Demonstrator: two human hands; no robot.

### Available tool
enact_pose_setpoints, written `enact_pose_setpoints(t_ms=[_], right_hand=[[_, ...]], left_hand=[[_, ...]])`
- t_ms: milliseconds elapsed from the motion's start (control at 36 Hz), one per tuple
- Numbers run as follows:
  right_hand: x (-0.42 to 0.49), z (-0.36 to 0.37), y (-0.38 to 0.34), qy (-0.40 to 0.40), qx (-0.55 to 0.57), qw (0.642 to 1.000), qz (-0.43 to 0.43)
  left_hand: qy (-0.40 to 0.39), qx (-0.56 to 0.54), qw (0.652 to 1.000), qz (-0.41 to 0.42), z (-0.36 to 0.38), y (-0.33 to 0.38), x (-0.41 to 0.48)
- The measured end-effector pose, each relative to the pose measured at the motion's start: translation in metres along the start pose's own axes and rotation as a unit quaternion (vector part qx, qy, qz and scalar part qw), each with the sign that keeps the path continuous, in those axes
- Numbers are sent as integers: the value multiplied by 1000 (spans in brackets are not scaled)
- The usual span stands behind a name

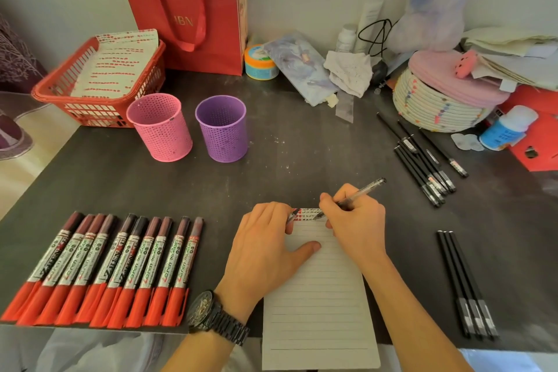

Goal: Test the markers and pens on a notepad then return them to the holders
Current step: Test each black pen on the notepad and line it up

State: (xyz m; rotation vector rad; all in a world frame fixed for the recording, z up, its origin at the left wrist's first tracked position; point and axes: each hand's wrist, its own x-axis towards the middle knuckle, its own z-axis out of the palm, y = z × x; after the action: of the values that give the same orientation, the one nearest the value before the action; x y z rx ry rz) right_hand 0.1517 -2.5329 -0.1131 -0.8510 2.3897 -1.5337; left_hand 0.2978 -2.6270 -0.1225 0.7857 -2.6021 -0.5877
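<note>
Item in hand: our right hand [356,220] grips a clear-barrelled ballpoint pen [359,192], tip down at the top edge of the white lined paper notepad [320,311] at lower centre. Our left hand [265,238] presses the pad flat while pinching what looks like the pen's small clear cap [293,216]. Red and black marks line that edge, so we judge testing underway. Nothing is returned yet: the pink perforated holder [160,127] and purple perforated holder [222,128] at centre left look empty, the red-and-white markers [102,269] lie lower left, and slim black pens [425,160] lie right.

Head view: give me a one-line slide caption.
Right hand tests a clear pen on the notepad; left hand steadies it, pinching the cap.
</note>
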Motion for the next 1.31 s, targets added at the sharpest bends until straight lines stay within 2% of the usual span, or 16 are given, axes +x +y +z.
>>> enact_pose_setpoints(t_ms=[278, 1306], right_hand=[[0, -1, -2, -3, -10, 1000, 9], [-1, -4, -7, 6, 10, 1000, 21]], left_hand=[[34, 2, 999, 10, 3, -2, -1], [-1, 1, 1000, -5, 1, -2, -1]])
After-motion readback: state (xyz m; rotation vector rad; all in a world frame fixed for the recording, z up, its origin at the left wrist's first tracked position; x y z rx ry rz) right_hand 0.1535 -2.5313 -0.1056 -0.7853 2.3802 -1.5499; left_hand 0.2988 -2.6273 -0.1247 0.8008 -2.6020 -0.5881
